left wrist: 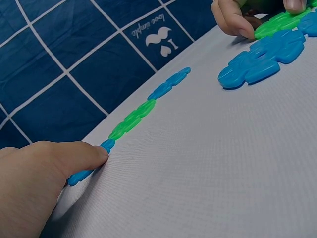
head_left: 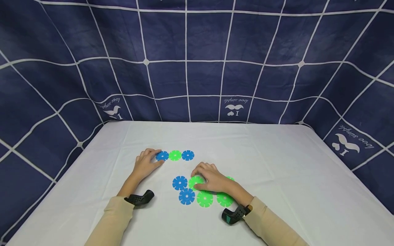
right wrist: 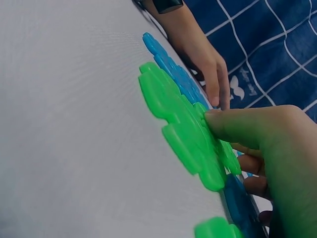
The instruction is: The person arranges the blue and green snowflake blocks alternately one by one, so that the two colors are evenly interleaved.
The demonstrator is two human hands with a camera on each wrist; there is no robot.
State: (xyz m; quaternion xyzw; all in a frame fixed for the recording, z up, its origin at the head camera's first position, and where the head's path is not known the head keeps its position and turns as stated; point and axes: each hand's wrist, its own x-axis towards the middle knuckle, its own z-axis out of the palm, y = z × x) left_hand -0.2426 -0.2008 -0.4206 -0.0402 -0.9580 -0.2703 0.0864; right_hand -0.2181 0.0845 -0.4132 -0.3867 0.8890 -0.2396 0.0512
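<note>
A blue notched plastic disc [head_left: 162, 156] lies flat at the left end of a row, with a green disc [head_left: 175, 155] and another blue disc [head_left: 188, 155] to its right. My left hand [head_left: 144, 165] holds the left blue disc by its edges between thumb and index finger. Nearer to me, my right hand [head_left: 212, 177] pinches a green disc [head_left: 193, 181] at its rim, partly covering it. This disc lies among a cluster, right beside a blue disc [head_left: 180, 183]. In the left wrist view, my left thumb [left wrist: 94, 154] hides part of the held blue disc.
In front of the right hand lie a blue disc [head_left: 186, 196] and two green discs, one left [head_left: 205, 199] and one right [head_left: 225, 199]. Another green disc [head_left: 231, 178] shows behind the wrist. A white cloth [head_left: 277, 191] covers the table; a navy checked curtain [head_left: 203, 78] hangs behind.
</note>
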